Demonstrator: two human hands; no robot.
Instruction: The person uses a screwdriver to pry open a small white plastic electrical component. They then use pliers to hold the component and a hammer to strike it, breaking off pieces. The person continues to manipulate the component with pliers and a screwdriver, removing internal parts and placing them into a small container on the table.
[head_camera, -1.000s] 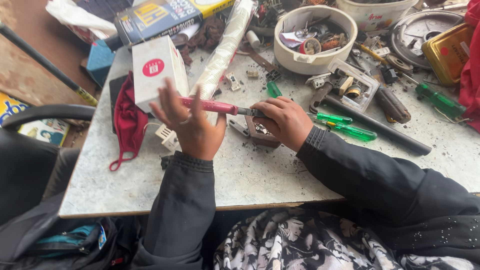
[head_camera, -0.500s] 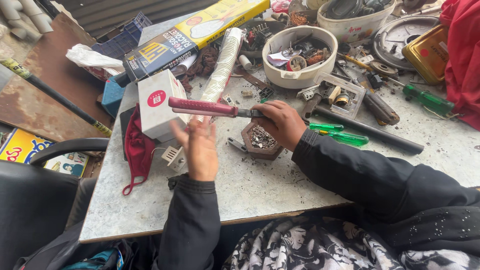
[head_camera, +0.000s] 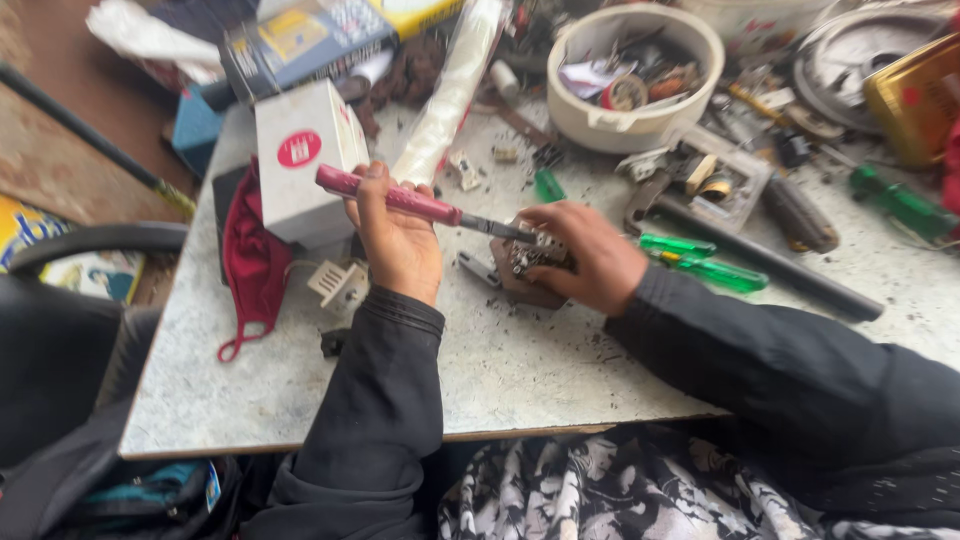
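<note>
My left hand (head_camera: 395, 235) grips a screwdriver with a pink-red handle (head_camera: 390, 195), held level over the grey table (head_camera: 520, 370). Its metal shaft reaches right to a small brown electrical part (head_camera: 525, 268) with metal contacts. My right hand (head_camera: 590, 255) covers and steadies that part on the tabletop. The tip's exact contact spot is hidden by my right fingers.
A white box (head_camera: 300, 160) and a red face mask (head_camera: 250, 260) lie left of my hands. Two green-handled screwdrivers (head_camera: 700, 262), a black rod (head_camera: 770, 262) and a white bowl of small parts (head_camera: 635, 75) sit to the right and behind. A small white plastic piece (head_camera: 338, 283) lies near my left wrist.
The view has shifted and zoomed. My left hand has closed around the screwdriver handle, fingers that were spread now wrapped. My right hand stays on the brown part.
</note>
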